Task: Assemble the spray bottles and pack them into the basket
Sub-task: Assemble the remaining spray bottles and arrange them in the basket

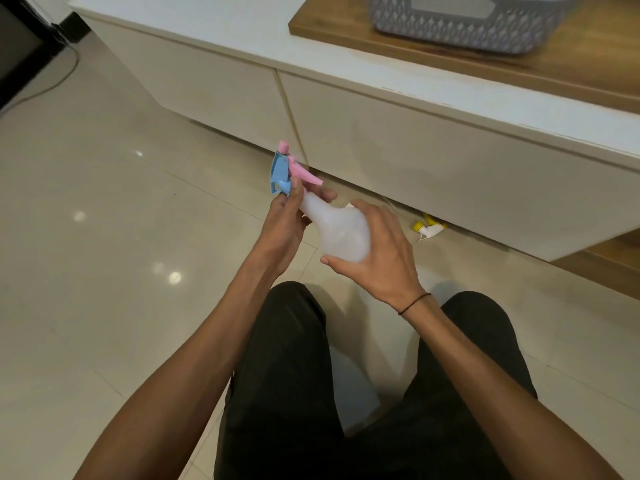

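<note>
A translucent white spray bottle [337, 230] lies tilted between my hands above my lap. My right hand [379, 251] wraps round its wide body. My left hand [289, 220] grips the neck, where a blue and pink trigger head [285, 171] sits on top of the bottle. A second spray head, yellow and white [427, 228], lies on the floor by the foot of the cabinet. The grey lattice basket [464, 32] stands on the wooden top at the upper right; its inside is hidden from here.
A long white cabinet [381, 133] runs across in front of me, with a wooden board [346, 26] on it. Glossy cream floor tiles [104, 237] spread to the left. A dark object and a cable [52, 81] lie at the far left. My legs [346, 410] are below.
</note>
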